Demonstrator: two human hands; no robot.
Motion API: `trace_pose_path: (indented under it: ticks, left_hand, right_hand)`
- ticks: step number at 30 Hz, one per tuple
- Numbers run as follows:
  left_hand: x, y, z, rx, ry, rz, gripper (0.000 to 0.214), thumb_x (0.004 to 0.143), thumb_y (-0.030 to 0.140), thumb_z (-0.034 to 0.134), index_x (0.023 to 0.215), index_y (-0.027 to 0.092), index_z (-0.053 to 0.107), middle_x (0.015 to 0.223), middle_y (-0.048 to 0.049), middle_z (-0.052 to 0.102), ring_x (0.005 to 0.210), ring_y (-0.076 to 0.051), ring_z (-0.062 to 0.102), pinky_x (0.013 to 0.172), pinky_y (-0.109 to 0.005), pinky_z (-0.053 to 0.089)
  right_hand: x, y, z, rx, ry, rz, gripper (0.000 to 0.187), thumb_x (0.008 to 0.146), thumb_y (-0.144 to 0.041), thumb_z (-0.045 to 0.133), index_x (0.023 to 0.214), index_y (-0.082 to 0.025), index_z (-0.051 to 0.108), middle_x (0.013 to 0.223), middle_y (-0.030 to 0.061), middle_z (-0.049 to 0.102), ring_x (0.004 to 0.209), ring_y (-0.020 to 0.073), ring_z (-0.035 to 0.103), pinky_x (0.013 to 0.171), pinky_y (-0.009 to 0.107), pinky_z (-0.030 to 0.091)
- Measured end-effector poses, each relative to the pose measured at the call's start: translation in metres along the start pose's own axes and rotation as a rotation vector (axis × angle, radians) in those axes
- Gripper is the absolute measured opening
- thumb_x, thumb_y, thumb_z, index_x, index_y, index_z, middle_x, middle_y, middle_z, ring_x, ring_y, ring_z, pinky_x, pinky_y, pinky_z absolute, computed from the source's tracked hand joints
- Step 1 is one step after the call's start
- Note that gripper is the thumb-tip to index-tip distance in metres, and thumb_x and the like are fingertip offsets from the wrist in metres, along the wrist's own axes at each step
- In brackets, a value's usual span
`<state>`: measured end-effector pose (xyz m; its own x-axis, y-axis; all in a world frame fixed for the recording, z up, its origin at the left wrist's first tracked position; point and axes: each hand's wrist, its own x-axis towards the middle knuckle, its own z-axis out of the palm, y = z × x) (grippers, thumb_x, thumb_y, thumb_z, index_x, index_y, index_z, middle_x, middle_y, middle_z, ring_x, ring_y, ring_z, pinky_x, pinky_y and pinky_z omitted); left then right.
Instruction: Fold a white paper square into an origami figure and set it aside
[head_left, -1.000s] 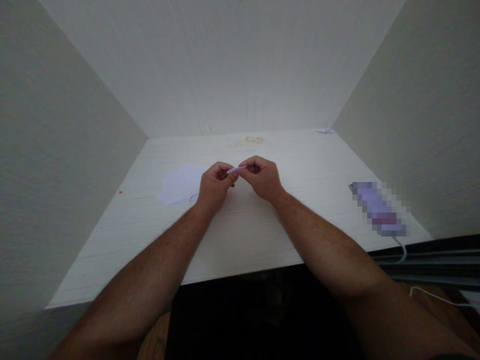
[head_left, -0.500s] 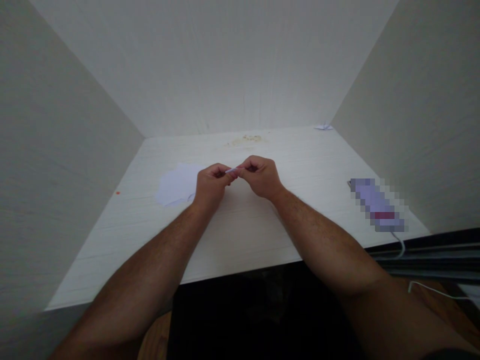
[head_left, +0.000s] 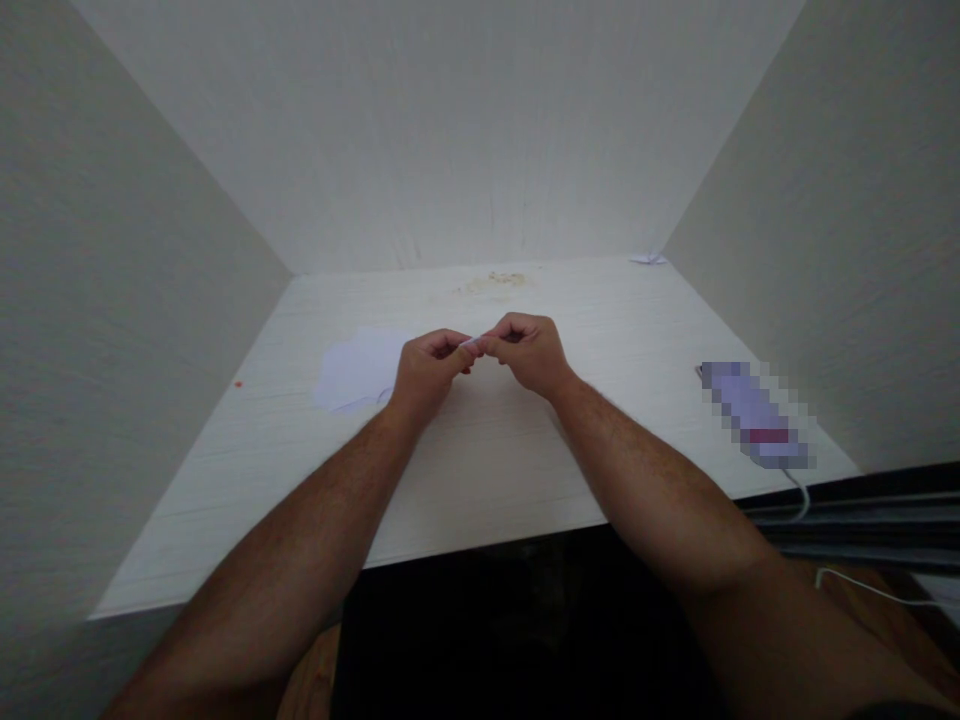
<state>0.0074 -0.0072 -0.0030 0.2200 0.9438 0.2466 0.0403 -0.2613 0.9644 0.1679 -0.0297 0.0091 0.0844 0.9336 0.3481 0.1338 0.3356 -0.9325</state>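
Between my two hands is a small piece of white paper [head_left: 471,341], mostly covered by the fingers, so its full shape is hidden. My left hand [head_left: 433,368] pinches it from the left between thumb and fingers. From the right, my right hand [head_left: 529,352] pinches it too, and the fingertips of both hands meet. Loose white sheets of paper [head_left: 356,370] lie on the white table [head_left: 480,470] to the left, partly behind my left hand.
At the right lies a blurred-out phone-like object [head_left: 750,410] with a white cable [head_left: 799,490] running over the table's edge. A small folded white paper [head_left: 648,260] rests in the back right corner. A stain [head_left: 499,281] marks the back; walls enclose three sides.
Both hands have shifted slightly to the right, with the paper still pinched between them. Less of the paper shows between the fingertips now.
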Motion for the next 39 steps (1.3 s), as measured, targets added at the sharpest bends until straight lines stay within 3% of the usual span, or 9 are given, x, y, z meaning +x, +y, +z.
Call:
trace_pose_path:
  ticks: [11,15,19,23,29,35,39]
  left_hand:
    - [0.000,0.002,0.009,0.016,0.121,0.048,0.010,0.072,0.025,0.071,0.067,0.018,0.068,0.058,0.0014,0.062,0.056,-0.011,0.054,0.059,-0.025,0.045]
    - [-0.001,0.003,0.007,-0.045,0.053,-0.013,0.018,0.073,0.035,0.073,0.074,0.017,0.071,0.067,-0.0013,0.067,0.059,-0.012,0.057,0.058,-0.026,0.047]
    - [-0.001,0.002,0.003,0.002,-0.033,-0.048,0.019,0.069,0.034,0.078,0.070,0.016,0.071,0.061,-0.0008,0.064,0.054,-0.010,0.054,0.053,-0.024,0.042]
    - [0.000,-0.004,0.003,0.012,0.008,0.024,0.017,0.070,0.031,0.077,0.065,0.017,0.068,0.058,0.0005,0.062,0.053,-0.010,0.052,0.053,-0.023,0.039]
    - [0.000,0.002,0.004,0.071,-0.063,-0.005,0.019,0.073,0.034,0.073,0.067,0.017,0.068,0.061,-0.0013,0.065,0.054,-0.011,0.054,0.053,-0.024,0.041]
    - [-0.004,0.011,0.001,0.226,0.005,0.090,0.020,0.075,0.034,0.071,0.063,0.018,0.070,0.054,0.0008,0.062,0.052,-0.010,0.050,0.051,-0.023,0.038]
    - [-0.004,0.011,0.002,0.151,-0.014,0.036,0.018,0.074,0.032,0.070,0.063,0.018,0.070,0.058,-0.0011,0.064,0.053,-0.011,0.051,0.051,-0.024,0.040]
  right_hand:
    - [0.000,0.004,0.005,0.032,0.027,0.027,0.019,0.066,-0.031,0.073,0.059,-0.017,0.063,0.052,-0.0033,0.058,0.049,0.0075,0.047,0.049,0.022,0.037]
    - [0.002,0.004,0.001,0.031,0.043,0.055,0.021,0.068,-0.035,0.074,0.062,-0.017,0.063,0.053,-0.0027,0.059,0.048,0.0078,0.048,0.048,0.022,0.038]
    - [0.002,0.006,-0.001,0.052,0.030,0.075,0.020,0.069,-0.033,0.073,0.063,-0.017,0.063,0.051,-0.0032,0.058,0.046,0.0078,0.048,0.046,0.022,0.037]
    - [0.000,0.005,0.001,0.061,0.011,0.078,0.019,0.069,-0.033,0.073,0.063,-0.017,0.063,0.050,-0.0036,0.058,0.046,0.0077,0.048,0.046,0.022,0.038]
    - [0.000,0.005,0.001,0.067,-0.007,0.073,0.019,0.068,-0.032,0.073,0.062,-0.017,0.063,0.052,-0.0027,0.060,0.046,0.0075,0.049,0.046,0.022,0.038]
    - [-0.001,0.003,0.001,0.056,-0.064,0.093,0.019,0.068,-0.032,0.074,0.062,-0.016,0.064,0.054,-0.0018,0.062,0.046,0.0069,0.047,0.045,0.021,0.037]
    - [0.001,0.006,-0.001,0.070,-0.084,0.104,0.021,0.068,-0.034,0.075,0.064,-0.016,0.065,0.057,-0.0005,0.065,0.047,0.0074,0.050,0.046,0.021,0.039]
